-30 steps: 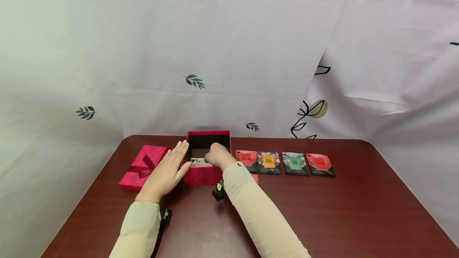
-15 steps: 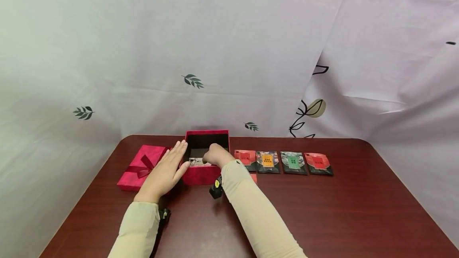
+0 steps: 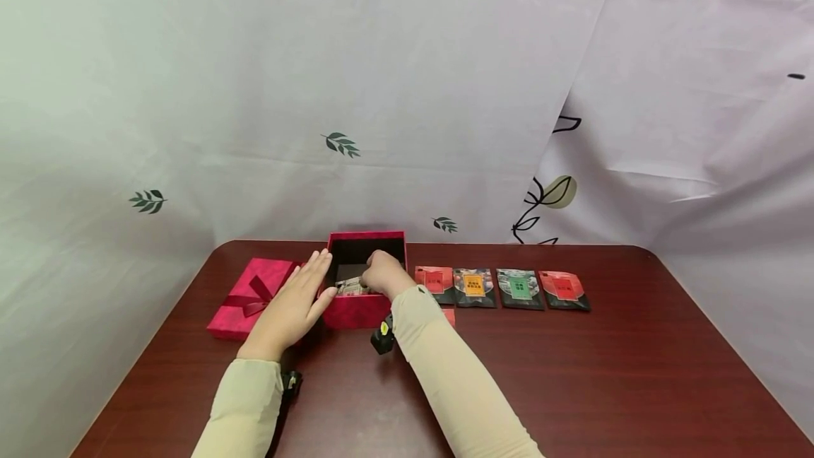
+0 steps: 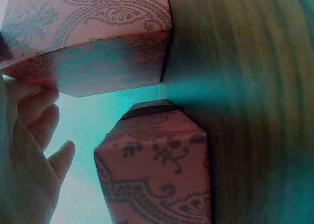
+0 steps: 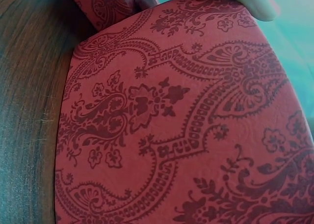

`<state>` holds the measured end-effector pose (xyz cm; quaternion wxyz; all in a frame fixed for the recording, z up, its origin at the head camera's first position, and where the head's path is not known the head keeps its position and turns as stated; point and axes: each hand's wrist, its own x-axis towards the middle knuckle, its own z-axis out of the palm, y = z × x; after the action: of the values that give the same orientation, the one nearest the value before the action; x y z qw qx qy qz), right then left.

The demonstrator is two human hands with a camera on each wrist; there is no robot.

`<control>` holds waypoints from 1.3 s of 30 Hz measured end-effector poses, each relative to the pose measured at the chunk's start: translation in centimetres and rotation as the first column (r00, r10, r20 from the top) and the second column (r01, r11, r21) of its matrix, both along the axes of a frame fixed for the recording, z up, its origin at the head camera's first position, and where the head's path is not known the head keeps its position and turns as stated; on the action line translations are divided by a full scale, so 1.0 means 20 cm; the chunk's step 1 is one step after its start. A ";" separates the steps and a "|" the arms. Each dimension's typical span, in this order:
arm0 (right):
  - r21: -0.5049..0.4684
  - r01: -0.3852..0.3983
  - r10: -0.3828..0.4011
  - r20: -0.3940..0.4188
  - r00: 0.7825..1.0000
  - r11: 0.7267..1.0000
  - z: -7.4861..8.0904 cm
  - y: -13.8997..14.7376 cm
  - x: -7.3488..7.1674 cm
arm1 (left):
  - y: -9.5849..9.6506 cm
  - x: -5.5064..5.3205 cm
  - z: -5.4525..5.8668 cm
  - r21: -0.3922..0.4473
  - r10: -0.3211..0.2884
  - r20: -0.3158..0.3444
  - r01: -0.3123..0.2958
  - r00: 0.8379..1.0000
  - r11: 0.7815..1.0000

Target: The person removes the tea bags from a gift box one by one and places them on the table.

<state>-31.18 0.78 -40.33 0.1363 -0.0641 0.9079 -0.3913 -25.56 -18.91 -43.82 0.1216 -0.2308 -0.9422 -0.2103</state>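
Observation:
A red patterned gift box (image 3: 359,312) stands without its lid at the back of the table. My left hand (image 3: 289,309) lies along its left side with straight fingers; in the left wrist view the fingertips touch the box (image 4: 108,18). My right hand (image 3: 386,274) reaches over the front wall into the box, fingers curled down. It holds a small packet with pale print (image 3: 348,287), tilted inside; the fingertips are hidden. In the right wrist view the box's patterned front (image 5: 162,111) fills most of the picture, with a bit of a finger (image 5: 257,3) over its rim.
The ribboned red lid (image 3: 254,295) lies left of the box, partly behind the left hand. Several flat packets (image 3: 519,289) lie in a row to the right. Another red packet (image 3: 450,316) shows partly behind the right sleeve. A pale cloth hangs behind the table.
The packet in the box has tilted and shifted slightly, and the right hand has risen a little with it. The left hand stays in place at the box's side.

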 end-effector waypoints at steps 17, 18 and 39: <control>-0.181 0.102 -0.106 -0.015 0.994 0.978 0.02 0.00 0.00 | 0.00 -0.01 0.01 0.003 -0.008 -0.033 0.008 0.999 1.000; -0.196 0.110 -0.115 -0.016 0.993 0.974 0.02 0.00 0.00 | 0.00 -0.01 0.01 0.002 -0.008 -0.031 0.008 0.999 1.000; -0.150 0.061 -0.119 -0.420 0.900 0.987 0.05 0.04 0.06 | 0.00 -0.01 0.00 0.006 0.004 0.024 -0.005 1.000 1.000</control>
<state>-30.01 1.56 -39.28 -0.0887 -0.1151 0.8894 -0.4335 -25.81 -18.87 -43.87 0.1115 -0.2258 -0.9434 -0.2157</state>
